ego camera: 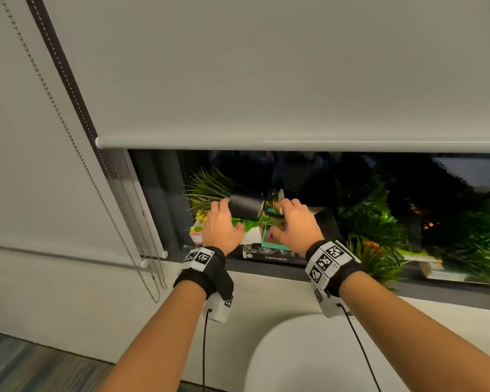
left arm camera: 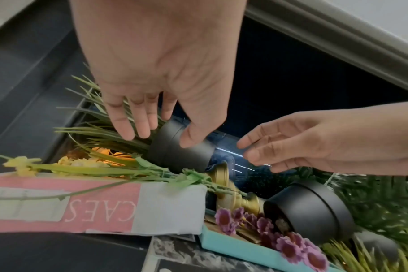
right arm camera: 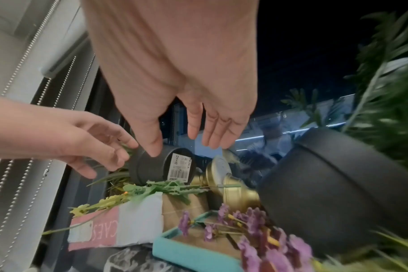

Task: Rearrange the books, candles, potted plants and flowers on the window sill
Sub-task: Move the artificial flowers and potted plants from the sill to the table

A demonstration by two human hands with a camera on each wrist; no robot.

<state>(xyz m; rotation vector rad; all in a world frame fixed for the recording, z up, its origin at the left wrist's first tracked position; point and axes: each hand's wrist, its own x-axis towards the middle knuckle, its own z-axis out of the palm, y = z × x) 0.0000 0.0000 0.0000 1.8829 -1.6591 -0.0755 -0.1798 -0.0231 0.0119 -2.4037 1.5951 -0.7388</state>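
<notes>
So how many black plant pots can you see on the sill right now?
2 clearly. One small pot lies tipped on its side between both hands, by the gold candlestick. A larger pot lies tipped over to its right. Foliage further right may hide more.

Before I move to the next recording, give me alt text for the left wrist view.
The left hand reaches down with spread fingers onto a black plant pot tipped on its side, and the right hand comes in open from the right. Below lie yellow flowers over a pink and white book, a gold candle holder, purple flowers and a second tipped black pot.
</notes>
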